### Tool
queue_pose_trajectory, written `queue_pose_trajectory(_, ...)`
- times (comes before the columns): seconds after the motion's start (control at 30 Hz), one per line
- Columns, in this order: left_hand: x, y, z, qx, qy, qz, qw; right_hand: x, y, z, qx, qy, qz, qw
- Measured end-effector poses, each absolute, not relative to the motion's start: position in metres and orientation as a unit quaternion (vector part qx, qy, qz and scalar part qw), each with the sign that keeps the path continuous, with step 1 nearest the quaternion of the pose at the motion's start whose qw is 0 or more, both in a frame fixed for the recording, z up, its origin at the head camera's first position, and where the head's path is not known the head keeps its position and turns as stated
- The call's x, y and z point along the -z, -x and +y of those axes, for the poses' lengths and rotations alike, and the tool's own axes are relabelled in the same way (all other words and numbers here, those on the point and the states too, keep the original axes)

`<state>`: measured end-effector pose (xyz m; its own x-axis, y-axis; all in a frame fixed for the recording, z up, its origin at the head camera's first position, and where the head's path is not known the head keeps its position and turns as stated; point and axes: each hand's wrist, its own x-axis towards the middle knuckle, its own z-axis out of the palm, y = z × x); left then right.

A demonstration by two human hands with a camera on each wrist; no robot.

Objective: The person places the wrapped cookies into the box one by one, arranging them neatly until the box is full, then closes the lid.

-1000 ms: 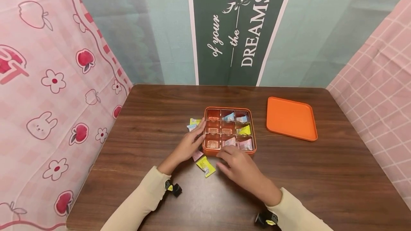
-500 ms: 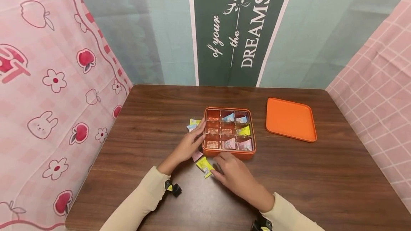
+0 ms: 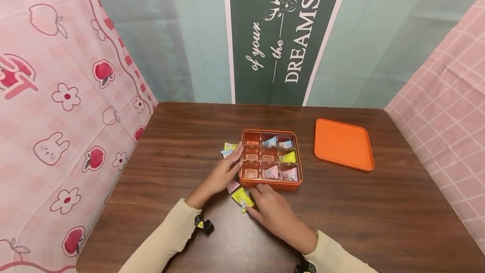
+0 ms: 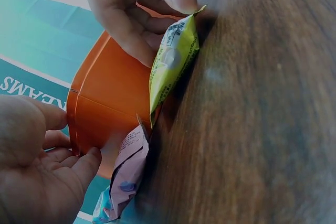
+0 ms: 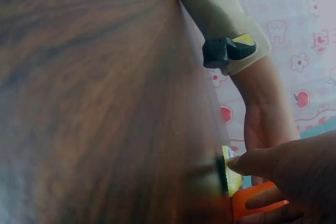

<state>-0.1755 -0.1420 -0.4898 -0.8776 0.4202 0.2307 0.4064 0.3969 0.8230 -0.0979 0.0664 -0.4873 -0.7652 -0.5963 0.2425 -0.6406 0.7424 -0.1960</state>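
An orange box (image 3: 270, 185) with a clear divided insert stands mid-table; blue, yellow and pink wrapped candies lie in several of its compartments. My left hand (image 3: 221, 174) rests along the box's left side, extended fingertips at the rim. My right hand (image 3: 273, 212) is low at the box's front left corner, beside a yellow wrapped candy (image 3: 242, 199) on the table. In the left wrist view the thumb is at one end of this yellow candy (image 4: 173, 59), with bent fingers spread apart on its box side. A pink candy (image 4: 128, 161) lies close by, partly under my left hand in the head view.
Another yellow candy (image 3: 230, 146) and a blue one (image 3: 226, 153) lie left of the box, partly behind my left fingers. An orange lid (image 3: 344, 143) lies flat at the right. Cloth hangs behind and on both sides of the wooden table (image 3: 182, 129).
My right hand has moved left and toward me from the box's front edge to the yellow candy, uncovering the pink candy in the front middle compartment. The left hand keeps its place.
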Motion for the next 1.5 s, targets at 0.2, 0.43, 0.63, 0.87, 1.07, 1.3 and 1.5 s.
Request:
queue_pose_trajectory(0.2,0.491,0.176,-0.142,-0.49,-0.244,0.837,0.006,0.489,0.097,0.065,-0.138,-0.332,-0.929,0.09)
queue_pose_trajectory(0.43,0.491,0.176,-0.142,-0.49,-0.246,0.836,0.003,0.492,0.097,0.061,-0.127,-0.338,-0.926,0.115)
queue_pose_trajectory(0.63,0.492,0.175,-0.141,-0.489,-0.245,0.837,0.004,0.492,0.096,0.057,-0.122,-0.338,-0.927,0.108)
queue_pose_trajectory(0.87,0.492,0.176,-0.141,-0.488,-0.244,0.838,0.005,0.494,0.096,0.055,-0.114,-0.343,-0.926,0.112)
queue_pose_trajectory(1.07,0.492,0.176,-0.142,-0.492,-0.245,0.836,0.007,0.494,0.097,0.052,-0.106,-0.348,-0.924,0.121)
queue_pose_trajectory(1.3,0.492,0.177,-0.142,-0.497,-0.249,0.831,0.006,0.494,0.098,0.05,-0.089,-0.351,-0.924,0.121)
queue_pose_trajectory(1.5,0.493,0.178,-0.142,-0.495,-0.25,0.832,0.008,0.494,0.097,0.049,-0.078,-0.356,-0.922,0.132)
